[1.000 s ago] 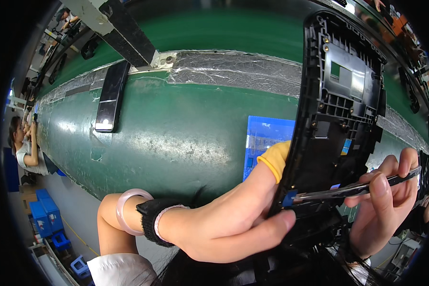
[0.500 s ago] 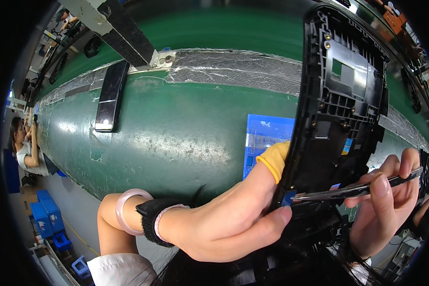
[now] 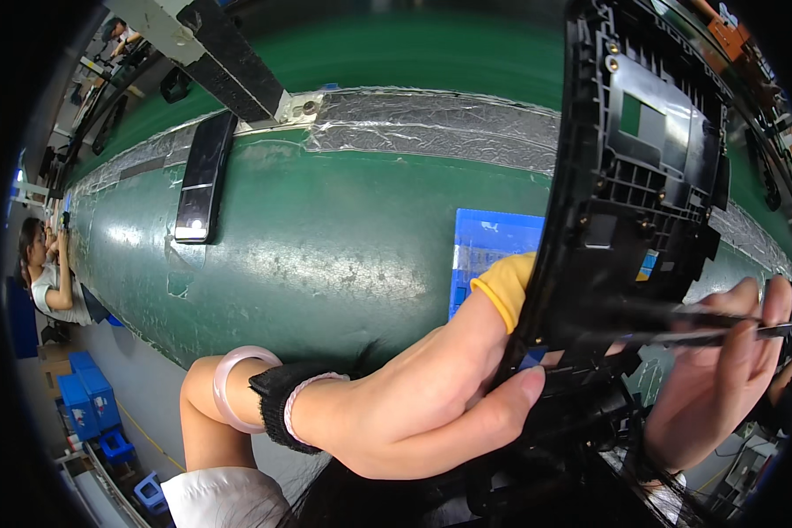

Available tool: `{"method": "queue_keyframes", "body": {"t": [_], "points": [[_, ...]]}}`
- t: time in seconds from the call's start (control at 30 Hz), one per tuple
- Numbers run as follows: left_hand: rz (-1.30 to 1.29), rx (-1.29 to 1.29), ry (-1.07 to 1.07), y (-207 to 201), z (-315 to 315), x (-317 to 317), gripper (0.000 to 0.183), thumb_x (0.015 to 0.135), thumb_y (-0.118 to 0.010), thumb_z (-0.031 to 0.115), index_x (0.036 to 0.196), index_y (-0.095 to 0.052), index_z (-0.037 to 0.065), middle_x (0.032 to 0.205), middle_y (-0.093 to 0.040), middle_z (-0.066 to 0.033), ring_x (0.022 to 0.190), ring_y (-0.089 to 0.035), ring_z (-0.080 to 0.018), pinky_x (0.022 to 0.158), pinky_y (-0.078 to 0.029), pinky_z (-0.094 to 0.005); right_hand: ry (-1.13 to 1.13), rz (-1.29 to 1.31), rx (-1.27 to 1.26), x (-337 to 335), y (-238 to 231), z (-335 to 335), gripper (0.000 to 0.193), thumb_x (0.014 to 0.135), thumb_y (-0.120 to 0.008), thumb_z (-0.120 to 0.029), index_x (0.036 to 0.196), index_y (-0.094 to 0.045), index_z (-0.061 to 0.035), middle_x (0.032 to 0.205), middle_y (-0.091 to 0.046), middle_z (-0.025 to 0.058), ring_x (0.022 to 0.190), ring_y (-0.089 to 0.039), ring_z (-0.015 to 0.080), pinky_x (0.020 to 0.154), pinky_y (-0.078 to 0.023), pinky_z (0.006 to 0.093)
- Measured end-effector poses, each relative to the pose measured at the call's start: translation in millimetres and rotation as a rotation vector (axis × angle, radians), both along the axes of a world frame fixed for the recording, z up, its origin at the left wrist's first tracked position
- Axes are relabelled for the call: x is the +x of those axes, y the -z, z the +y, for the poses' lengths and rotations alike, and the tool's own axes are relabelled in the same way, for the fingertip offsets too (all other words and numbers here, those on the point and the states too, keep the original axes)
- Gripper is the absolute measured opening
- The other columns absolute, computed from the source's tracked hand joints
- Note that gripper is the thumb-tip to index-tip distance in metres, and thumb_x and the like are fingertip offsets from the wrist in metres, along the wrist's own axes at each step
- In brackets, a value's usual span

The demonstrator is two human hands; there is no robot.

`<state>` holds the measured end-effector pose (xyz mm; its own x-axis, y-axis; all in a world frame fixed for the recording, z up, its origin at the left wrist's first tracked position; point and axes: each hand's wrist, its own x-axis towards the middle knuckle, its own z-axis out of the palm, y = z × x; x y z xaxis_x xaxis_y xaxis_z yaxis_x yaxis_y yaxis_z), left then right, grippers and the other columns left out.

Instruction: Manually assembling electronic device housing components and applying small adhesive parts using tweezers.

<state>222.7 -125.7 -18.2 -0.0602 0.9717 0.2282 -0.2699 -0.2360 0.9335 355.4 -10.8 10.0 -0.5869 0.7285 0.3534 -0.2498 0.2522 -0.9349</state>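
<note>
Tilted black plastic housing (image 3: 609, 264), blurred tweezers (image 3: 697, 335) in front

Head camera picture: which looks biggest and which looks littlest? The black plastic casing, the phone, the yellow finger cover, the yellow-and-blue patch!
Largest to smallest, as they look:
1. Black plastic casing, easily; it is held up, seemingly nearer the camera
2. Phone
3. Yellow finger cover, partly hidden
4. Yellow-and-blue patch

On our left hand (image 3: 431, 409), a yellow finger cot (image 3: 505, 286) covered one finger; behind it we wore a thin pinkish cord (image 3: 292, 411), a black wristband (image 3: 271, 407), a smooth pale-pink bangle (image 3: 219, 387) and a white sleeve (image 3: 224, 500).
</note>
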Motion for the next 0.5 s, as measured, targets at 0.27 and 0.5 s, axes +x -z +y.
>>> {"method": "queue_keyframes", "body": {"t": [0.27, 0.5], "points": [[0.043, -0.022, -0.020, -10, 5, -4, 0.051, 0.068, -0.029, -0.006, 0.115, -0.007, -0.004, 0.112, -0.028, -0.0170, 0.104, -0.031, -0.0255, 0.086, -0.023, -0.0347, 0.017, 0.005, 0.066, 1, 7, 12, 0.041, 0.073, -0.049, -0.017, 0.103, -0.027, -0.0002, 0.077, -0.048, 0.0070, 0.077, -0.044, 0.0101, 0.074, -0.031, 0.0217], [0.242, -0.478, 0.130, -21, 5, -19, 0.037, 0.072, -0.032, -0.002, 0.109, -0.025, -0.007, 0.101, -0.040, -0.0131, 0.091, -0.041, -0.0160, 0.078, -0.030, -0.0252, 0.026, -0.105, 0.070, 4, 4, 13, 0.043, 0.069, -0.053, -0.013, 0.100, -0.027, 0.0005, 0.075, -0.051, 0.0074, 0.069, -0.045, 0.0083, 0.067, -0.035, 0.0193]]}}
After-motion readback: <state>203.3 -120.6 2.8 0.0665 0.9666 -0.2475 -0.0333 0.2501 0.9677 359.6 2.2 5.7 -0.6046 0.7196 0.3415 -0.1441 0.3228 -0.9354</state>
